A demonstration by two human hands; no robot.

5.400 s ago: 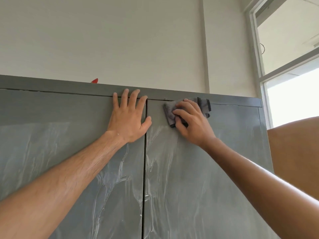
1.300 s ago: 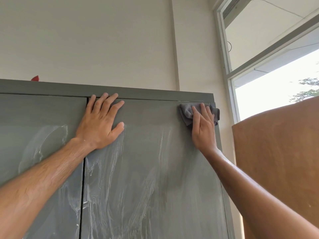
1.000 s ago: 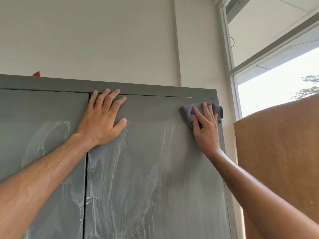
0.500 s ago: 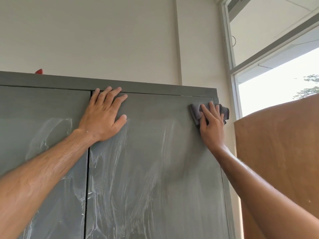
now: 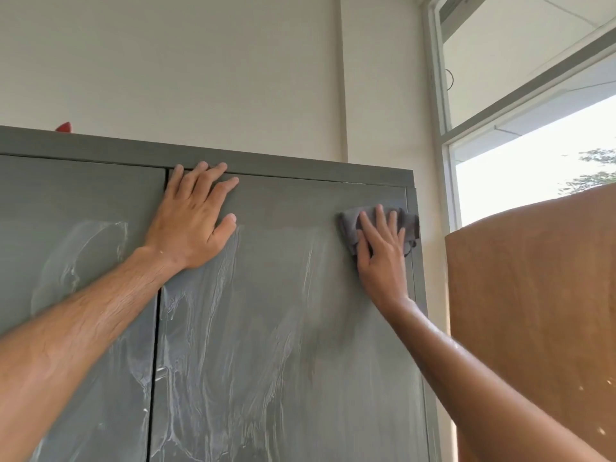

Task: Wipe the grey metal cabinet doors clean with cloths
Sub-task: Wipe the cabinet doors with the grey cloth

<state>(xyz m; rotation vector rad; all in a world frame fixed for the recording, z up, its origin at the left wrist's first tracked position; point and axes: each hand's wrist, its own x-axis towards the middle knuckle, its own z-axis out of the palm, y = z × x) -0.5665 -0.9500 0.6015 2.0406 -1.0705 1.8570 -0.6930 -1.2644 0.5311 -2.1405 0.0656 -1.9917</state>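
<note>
Head view: 2 grey metal cabinet doors, left door [image 5: 76, 295] and right door [image 5: 283, 328], shut, dark seam between them. Left hand [image 5: 191, 221] flat on top left corner of right door, fingers straight and spread, fingertips reaching the cabinet top frame [image 5: 300, 170], grasping nothing. Right hand [image 5: 381, 248] flat on grey cloth [image 5: 348, 225], fingers straight, pressing cloth against upper right part of right door, just beside the door's right edge. Cloth bunched, sticking out left and right of the fingers. White soapy streaks [image 5: 213, 315] across both doors below the hands; band above the streaks on right door looks plain grey. Small red object [image 5: 64, 127] on cabinet top, far left, mostly hidden. Brown board [image 5: 533, 295] right of cabinet. Window [image 5: 533, 128] upper right, white wall [image 5: 200, 61] behind.
</note>
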